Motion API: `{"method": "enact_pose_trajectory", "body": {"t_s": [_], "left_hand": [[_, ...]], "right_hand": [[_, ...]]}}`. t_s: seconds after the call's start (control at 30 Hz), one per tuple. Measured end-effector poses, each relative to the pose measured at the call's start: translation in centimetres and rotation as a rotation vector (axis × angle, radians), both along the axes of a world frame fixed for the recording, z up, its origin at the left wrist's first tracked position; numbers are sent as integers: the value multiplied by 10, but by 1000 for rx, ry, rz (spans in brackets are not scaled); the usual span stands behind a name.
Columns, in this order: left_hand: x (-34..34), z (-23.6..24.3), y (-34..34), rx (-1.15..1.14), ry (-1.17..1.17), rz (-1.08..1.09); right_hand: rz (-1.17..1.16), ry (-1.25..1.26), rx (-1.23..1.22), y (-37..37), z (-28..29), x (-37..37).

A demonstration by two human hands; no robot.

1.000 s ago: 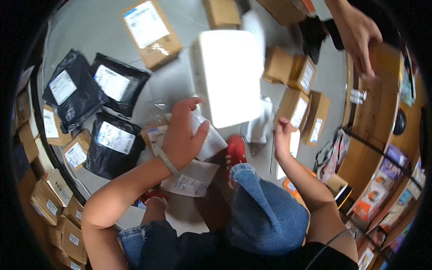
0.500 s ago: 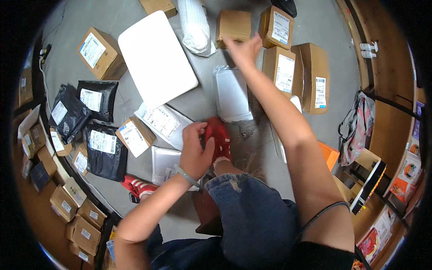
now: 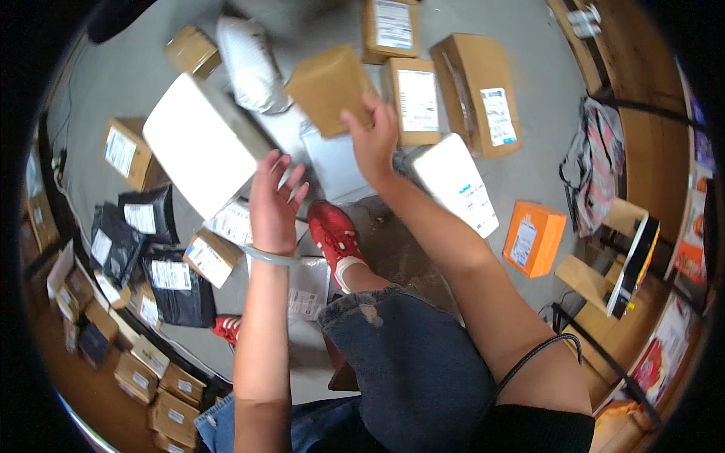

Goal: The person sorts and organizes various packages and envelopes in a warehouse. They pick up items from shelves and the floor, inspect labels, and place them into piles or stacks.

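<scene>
A small brown cardboard box (image 3: 325,87) hangs tilted above a flat silvery mailer bag (image 3: 336,162). My right hand (image 3: 374,143) grips it at its lower right corner, thumb and fingers on its near side. My left hand (image 3: 273,208) is held up with its palm showing and fingers apart, holding nothing. It is beside a large white box (image 3: 198,147), in front of that box's right edge. Just right of the held box stands a labelled cardboard box (image 3: 415,102).
Black mailer bags (image 3: 177,291) and small boxes lie at left. A bubble-wrapped parcel (image 3: 248,64) lies at the back. To the right are a larger carton (image 3: 476,94), a white flat package (image 3: 457,185) and an orange box (image 3: 535,240). Shelves with parcels line both sides.
My right hand has taken hold of the small cardboard box and brought it nearer and leftward. My left hand has lifted off my red shoe and opened. The view has shifted.
</scene>
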State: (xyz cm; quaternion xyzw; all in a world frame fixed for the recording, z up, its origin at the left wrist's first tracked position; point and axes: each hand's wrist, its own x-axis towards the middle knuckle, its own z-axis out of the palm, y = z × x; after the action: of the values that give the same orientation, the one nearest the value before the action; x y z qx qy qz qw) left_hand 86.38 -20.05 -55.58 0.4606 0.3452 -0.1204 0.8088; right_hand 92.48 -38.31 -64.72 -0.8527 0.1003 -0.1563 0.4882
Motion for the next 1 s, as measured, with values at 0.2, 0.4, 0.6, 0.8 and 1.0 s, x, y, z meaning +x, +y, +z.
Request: {"method": "enact_pose_trajectory", "body": {"t_s": [0.2,0.4,0.6,0.8,1.0], "left_hand": [[13,1,17,-732,110,-294],[-50,-22,17,-544,-142,-277],[-76,1,-1,-87,-208,-211],[-86,18,0,491,-359,-376],[-91,20,7,492,-409,-398]], "right_hand": [[734,-550,-620,-69,79,-109],[773,-466,-191,-81,100,-144],[488,-2,370,-62,130,-124],[480,146,614,-53,142,-82],[568,83,553,-52,143,-61]]}}
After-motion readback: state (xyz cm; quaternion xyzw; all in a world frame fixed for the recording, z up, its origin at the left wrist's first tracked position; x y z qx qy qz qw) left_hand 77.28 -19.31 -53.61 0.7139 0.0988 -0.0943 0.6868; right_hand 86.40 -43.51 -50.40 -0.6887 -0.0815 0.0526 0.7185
